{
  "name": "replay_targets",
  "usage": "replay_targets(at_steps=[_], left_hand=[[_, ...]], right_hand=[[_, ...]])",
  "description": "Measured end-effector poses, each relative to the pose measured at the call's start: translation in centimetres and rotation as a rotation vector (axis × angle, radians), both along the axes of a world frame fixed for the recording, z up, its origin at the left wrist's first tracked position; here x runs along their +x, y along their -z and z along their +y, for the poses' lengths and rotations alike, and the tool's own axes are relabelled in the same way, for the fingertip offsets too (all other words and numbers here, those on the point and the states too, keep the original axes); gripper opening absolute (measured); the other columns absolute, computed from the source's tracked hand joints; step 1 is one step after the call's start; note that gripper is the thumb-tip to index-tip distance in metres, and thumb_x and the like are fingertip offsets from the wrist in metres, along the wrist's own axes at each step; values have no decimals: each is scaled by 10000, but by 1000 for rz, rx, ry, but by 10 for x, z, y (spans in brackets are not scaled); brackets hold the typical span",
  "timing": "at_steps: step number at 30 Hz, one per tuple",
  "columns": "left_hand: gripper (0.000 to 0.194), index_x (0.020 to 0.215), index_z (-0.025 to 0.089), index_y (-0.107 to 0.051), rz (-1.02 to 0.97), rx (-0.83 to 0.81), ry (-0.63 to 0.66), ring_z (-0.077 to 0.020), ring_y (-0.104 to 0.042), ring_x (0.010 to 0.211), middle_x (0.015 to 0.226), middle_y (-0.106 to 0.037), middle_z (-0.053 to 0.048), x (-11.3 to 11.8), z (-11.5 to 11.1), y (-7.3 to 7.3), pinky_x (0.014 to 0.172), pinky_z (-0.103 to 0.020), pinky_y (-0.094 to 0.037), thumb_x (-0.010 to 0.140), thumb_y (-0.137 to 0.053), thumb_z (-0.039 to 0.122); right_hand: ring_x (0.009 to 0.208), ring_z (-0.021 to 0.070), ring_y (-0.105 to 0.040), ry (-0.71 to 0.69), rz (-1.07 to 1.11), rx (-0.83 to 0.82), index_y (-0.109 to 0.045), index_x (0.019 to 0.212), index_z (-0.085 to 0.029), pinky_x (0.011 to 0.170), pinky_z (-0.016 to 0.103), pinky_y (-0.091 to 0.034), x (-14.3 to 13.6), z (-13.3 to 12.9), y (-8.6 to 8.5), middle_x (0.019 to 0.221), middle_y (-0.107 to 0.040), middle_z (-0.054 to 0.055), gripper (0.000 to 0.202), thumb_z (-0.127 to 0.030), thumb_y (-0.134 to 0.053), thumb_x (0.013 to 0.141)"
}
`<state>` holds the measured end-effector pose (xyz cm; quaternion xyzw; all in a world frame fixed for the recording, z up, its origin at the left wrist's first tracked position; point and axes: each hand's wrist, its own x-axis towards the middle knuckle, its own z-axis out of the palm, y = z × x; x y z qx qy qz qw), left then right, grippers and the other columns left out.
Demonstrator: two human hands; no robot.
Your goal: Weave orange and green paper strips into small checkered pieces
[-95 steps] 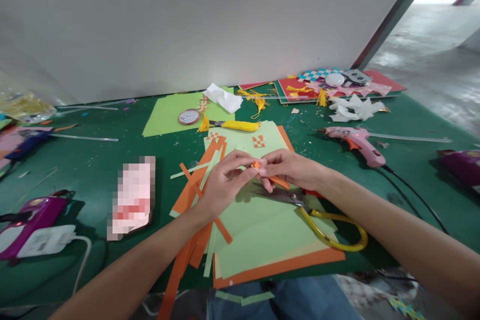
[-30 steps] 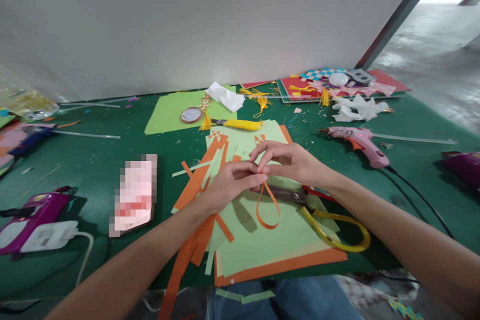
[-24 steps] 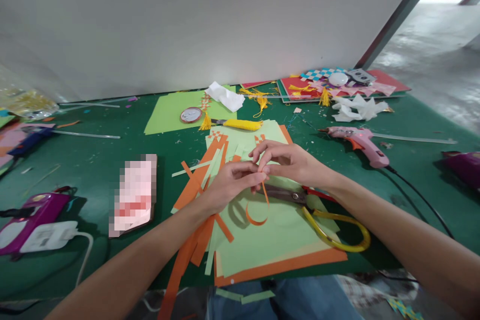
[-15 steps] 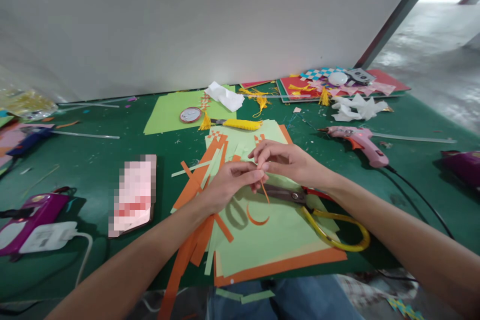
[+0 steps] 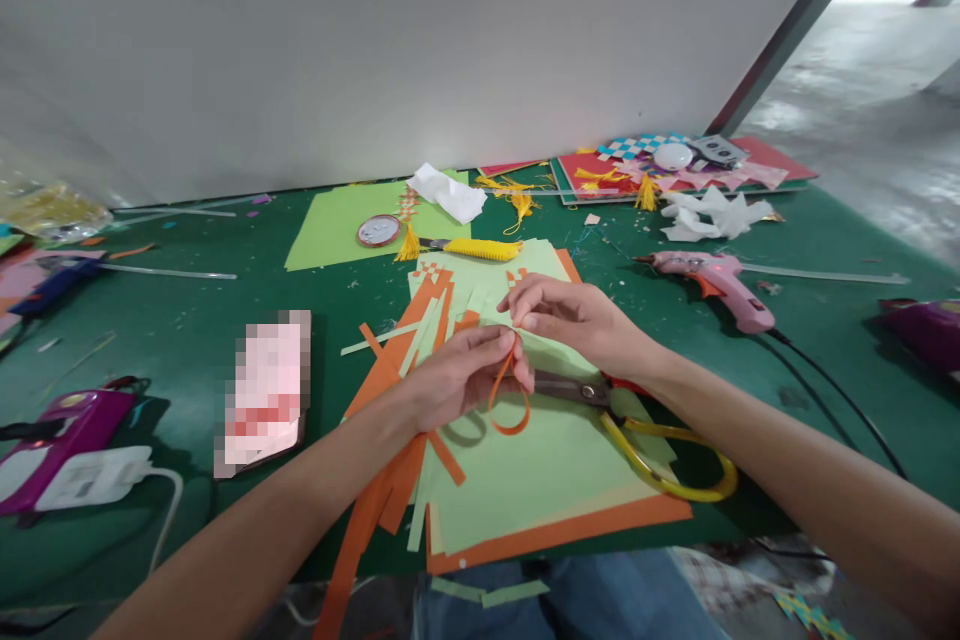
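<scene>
A narrow orange paper strip point(image 5: 511, 429) hangs in a loop below my left hand point(image 5: 469, 370), whose thumb and fingers pinch it. Close above, my right hand point(image 5: 562, 310) has its thumb and index finger pressed together near the top of the strip; whatever is between them is too small to make out. Both hands are over a stack of pale green sheets point(image 5: 555, 480) with orange sheets beneath. Large scissors with yellow handles point(image 5: 720, 480) lie on the stack, partly under my right hand and wrist. Loose orange strips point(image 5: 367, 480) and green strips lie beside my left hand.
A yellow cutter point(image 5: 484, 249) and white tissue point(image 5: 448, 193) lie behind the stack. On the right rests a pink glue gun point(image 5: 724, 288) with its cord. A phone point(image 5: 266, 390) and a purple power strip point(image 5: 82, 430) are on the left. Red folders point(image 5: 787, 160) sit at the back right.
The orange strip now forms a fuller loop under my left hand; before, one end pointed down separately. My right fingers have drawn slightly away from my left fingers.
</scene>
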<state>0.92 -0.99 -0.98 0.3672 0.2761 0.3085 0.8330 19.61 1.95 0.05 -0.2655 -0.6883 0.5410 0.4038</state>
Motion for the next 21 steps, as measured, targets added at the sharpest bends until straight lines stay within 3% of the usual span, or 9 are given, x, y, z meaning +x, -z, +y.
replay_targets(at_steps=[8,21], left_hand=[[272,726,126,-624,-18,10,46,-129,-599,679,647,-604,-22,0,0,3,729,-261,-467,878,-605,351],[289,710,138,-613,42,31,70,-133,-595,676,627,-589,-13,-1,-1,0,753,-287,-441,849,-638,389]], right_hand=[[991,184,-573,24,27,10,-635,836,-196,938,362,-415,2,0,-2,907,-597,34,94,-259,-592,892],[992,189,-567,84,68,-17,-636,839,-201,904,350,-438,4,6,1,936,-602,43,126,-314,-603,884]])
